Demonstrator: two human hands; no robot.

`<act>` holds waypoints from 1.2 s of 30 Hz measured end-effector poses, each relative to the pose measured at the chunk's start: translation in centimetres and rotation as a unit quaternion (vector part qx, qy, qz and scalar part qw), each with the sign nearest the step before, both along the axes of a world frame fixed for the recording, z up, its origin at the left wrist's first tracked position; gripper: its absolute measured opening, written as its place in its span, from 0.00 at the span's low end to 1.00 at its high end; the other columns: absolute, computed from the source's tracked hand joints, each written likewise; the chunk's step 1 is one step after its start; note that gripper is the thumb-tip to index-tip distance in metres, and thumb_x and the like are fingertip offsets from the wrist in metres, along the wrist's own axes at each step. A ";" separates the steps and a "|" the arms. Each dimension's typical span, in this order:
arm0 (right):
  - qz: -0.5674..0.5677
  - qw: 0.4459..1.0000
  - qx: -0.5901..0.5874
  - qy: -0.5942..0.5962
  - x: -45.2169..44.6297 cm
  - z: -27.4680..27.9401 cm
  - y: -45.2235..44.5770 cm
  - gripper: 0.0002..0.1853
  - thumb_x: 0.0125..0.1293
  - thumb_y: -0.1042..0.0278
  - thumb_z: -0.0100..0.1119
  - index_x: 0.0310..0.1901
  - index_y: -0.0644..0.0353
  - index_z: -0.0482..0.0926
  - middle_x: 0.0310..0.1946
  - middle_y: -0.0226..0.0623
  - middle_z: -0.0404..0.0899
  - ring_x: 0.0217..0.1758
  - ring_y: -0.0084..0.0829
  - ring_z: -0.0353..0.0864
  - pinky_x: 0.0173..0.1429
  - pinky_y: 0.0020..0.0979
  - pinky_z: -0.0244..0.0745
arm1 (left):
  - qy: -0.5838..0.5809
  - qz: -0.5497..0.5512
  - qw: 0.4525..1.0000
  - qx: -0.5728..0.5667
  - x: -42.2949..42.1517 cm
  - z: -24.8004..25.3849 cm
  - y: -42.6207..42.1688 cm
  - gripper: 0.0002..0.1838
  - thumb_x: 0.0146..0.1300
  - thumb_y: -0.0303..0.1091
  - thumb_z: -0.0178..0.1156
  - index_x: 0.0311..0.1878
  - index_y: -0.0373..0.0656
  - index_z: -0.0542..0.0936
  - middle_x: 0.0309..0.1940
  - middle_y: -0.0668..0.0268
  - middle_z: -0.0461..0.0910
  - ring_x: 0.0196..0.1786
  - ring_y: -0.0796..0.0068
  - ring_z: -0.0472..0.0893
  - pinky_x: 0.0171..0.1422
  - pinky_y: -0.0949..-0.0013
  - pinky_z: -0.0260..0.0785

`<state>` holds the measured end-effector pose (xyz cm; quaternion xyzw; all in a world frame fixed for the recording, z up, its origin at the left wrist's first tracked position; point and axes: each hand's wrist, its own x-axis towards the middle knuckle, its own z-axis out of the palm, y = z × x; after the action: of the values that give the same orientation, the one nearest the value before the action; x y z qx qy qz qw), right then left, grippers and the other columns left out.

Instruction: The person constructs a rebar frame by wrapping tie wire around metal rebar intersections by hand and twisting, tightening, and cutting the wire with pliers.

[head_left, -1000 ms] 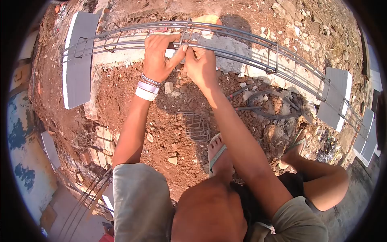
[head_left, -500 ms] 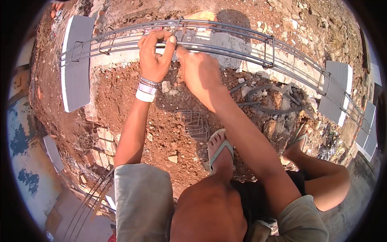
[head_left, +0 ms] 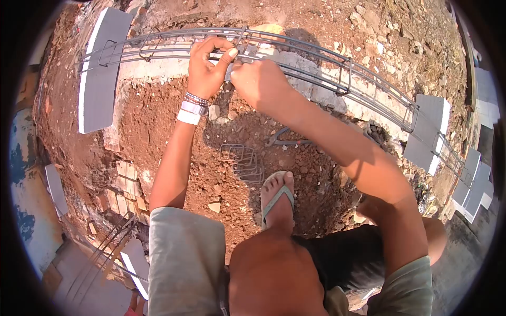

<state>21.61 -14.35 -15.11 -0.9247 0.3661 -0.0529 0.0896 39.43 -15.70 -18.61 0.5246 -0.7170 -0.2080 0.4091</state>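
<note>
A long rebar cage [head_left: 316, 73], thin steel bars tied through rectangular stirrups, runs across the top of the view. My left hand [head_left: 207, 68] is closed at its lower bars, thumb and forefinger bent around the steel beside a stirrup [head_left: 241, 38]. Close against it, my right hand [head_left: 261, 84] makes a fist at the same joint; whatever its fingers hold is hidden. Below the hands, several loose stirrups [head_left: 245, 164] lie in a pile on the soil. A dark curved metal tool [head_left: 279, 138] lies partly under my right forearm.
Grey-faced white blocks stand under the cage at left [head_left: 108, 73] and right [head_left: 429, 129]. A pale masonry strip [head_left: 153, 68] runs beneath the bars. Broken bricks [head_left: 126, 184] and long thin rods [head_left: 108, 247] lie at lower left. My sandalled foot [head_left: 278, 197] rests on rubble.
The view has shifted slightly. My right elbow has swung outward and up, and the forearm now covers most of the wire coil on the ground. Both hands stay at the same joint.
</note>
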 end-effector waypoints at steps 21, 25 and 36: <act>-0.033 0.978 0.152 -0.135 -2.1 3.5 -3.2 0.12 0.73 0.67 0.56 0.39 0.65 0.86 0.25 0.45 0.84 0.32 0.41 0.88 0.41 0.44 0.82 | 0.057 -0.019 0.998 -0.006 0.0 -0.5 -1.2 0.08 0.63 0.36 0.71 0.37 0.44 0.84 0.36 0.65 0.85 0.45 0.60 0.82 0.58 0.60 0.66; -0.058 0.928 0.317 -0.187 -4.0 4.0 -6.3 0.13 0.76 0.61 0.58 0.46 0.61 0.87 0.22 0.34 0.81 0.27 0.27 0.83 0.36 0.38 0.77 | 0.033 -0.006 0.998 -0.047 0.2 -0.6 -0.2 0.09 0.65 0.40 0.71 0.40 0.44 0.86 0.45 0.61 0.87 0.55 0.59 0.83 0.75 0.52 0.57; 0.083 0.960 0.245 0.106 0.3 4.4 -14.2 0.14 0.64 0.61 0.65 0.48 0.58 0.86 0.38 0.39 0.86 0.35 0.37 0.84 0.42 0.40 0.79 | -0.042 -0.032 0.992 -0.119 -0.3 -0.1 3.1 0.18 0.67 0.36 0.68 0.57 0.39 0.82 0.56 0.54 0.82 0.67 0.53 0.76 0.78 0.49 0.57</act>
<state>21.87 -28.53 -10.74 -0.9019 0.2974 0.1439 0.2783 39.14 -12.61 -18.67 0.4575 -0.7694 -0.1121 0.4315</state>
